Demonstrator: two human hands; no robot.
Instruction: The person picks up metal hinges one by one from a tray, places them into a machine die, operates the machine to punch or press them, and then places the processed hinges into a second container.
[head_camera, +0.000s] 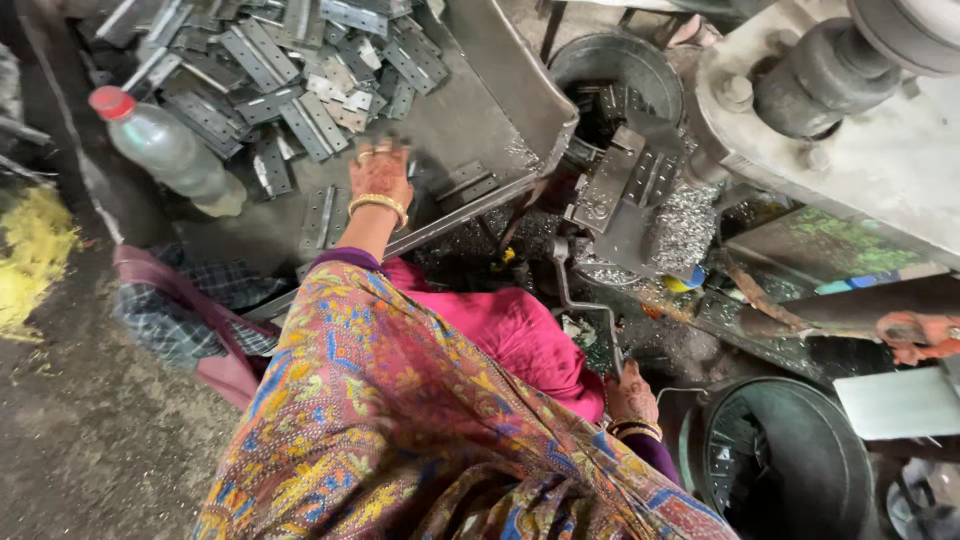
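So here we're looking straight down at ourselves sitting at a metal press. Our left hand (380, 175) is stretched out over the sloped steel tray (500, 95), fingers (372, 152) spread and pressing down on the tray floor right at the edge of the heap of flat perforated metal plates (280, 70); it isn't gripping a plate that we can see, more resting flat beside a couple of loose ones. The pile sits up the slope of the tray, so we reckon plates slide down within easy reach of that hand. Our right hand (632, 395) is low by our knee, fingers curled closed around the bottom end of the bent lever handle (585, 310) that runs up to the press die (625, 190), which makes sense since it keeps that hand away from the die while working it. One plate lies on the die block, just under the big grey machine head (850, 110). Silvery shavings (685, 225) are heaped right beside the die. A round bucket (615, 70) behind the die holds more plates, and a second dark bucket (790, 460) stands by our right hand. Packaging-wise there's only a clear plastic bottle (165, 150) with a red cap, lying tilted on the tray's left edge; no label we can make out. A checked cloth (170, 310) is bunched on the floor below it.
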